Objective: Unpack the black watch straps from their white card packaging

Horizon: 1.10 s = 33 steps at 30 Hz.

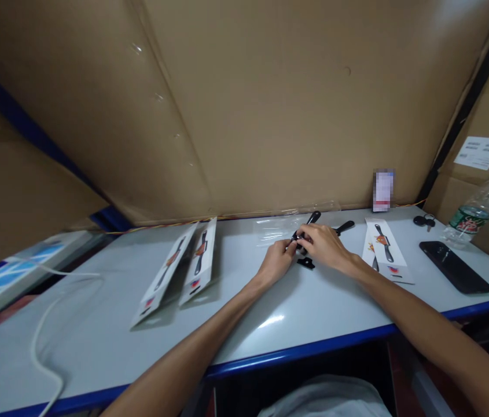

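Your left hand (275, 262) and right hand (324, 246) meet at the middle of the table (96, 341), both in a pinching grip on a black watch strap (309, 223) whose far end pokes out beyond your fingers. Keep the strap low over the table and steady it with one hand while the other works. A small black piece (305, 263) lies just below your hands. Counted: three printed packaging cards, two at left (183, 260), one at right (385, 246); one phone (455, 266); one bottle (476, 214); one key set (424, 220).
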Motion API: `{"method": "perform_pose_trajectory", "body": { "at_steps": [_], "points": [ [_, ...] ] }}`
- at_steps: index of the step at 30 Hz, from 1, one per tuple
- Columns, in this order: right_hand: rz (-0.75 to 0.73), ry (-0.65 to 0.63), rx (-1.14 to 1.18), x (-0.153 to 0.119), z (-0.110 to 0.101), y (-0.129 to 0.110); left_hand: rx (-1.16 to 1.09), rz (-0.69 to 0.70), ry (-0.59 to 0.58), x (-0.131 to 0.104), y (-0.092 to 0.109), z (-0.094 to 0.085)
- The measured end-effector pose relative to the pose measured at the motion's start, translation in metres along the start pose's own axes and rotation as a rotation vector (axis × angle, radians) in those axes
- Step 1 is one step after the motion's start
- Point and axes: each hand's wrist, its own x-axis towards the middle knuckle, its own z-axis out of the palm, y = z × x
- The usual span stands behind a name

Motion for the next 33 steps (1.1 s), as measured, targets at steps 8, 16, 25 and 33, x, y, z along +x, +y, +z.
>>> {"method": "perform_pose_trajectory", "body": {
  "at_steps": [8, 16, 25, 33],
  "points": [
    [0.068, -0.183, -0.018, 0.001, -0.008, 0.023, 0.707, 0.177, -0.01, -0.006, 0.01, -0.019],
    [0.099, -0.12, -0.191, 0.0, -0.023, 0.021, 0.858, 0.122, 0.09, -0.002, 0.011, -0.031],
    [-0.089, -0.123, -0.323, 0.002, -0.032, 0.02, 0.965, 0.285, 0.08, -0.009, 0.015, -0.033],
    [0.469, 0.03, -0.176, 0.011, -0.057, 0.069, 0.754, 0.319, 0.455, 0.008, 0.004, -0.061]
  ]
}}
